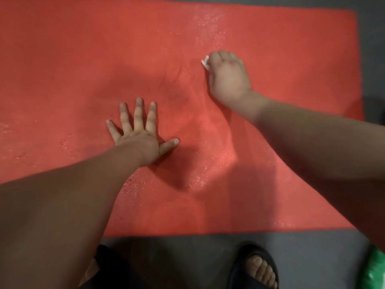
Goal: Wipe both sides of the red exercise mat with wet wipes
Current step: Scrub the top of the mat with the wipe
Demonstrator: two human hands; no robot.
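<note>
The red exercise mat lies flat on a grey floor and fills most of the view. Wet streaks and droplets glisten on it near the top centre and lower middle. My left hand presses flat on the mat with its fingers spread. Farther up and to the right, my right hand has its fingers curled over a white wet wipe, pressing it on the mat. Only a small corner of the wipe shows at the knuckles.
The grey floor borders the mat at the bottom and right. A foot in a dark sandal stands just below the mat's near edge. A green packet lies at the bottom right corner.
</note>
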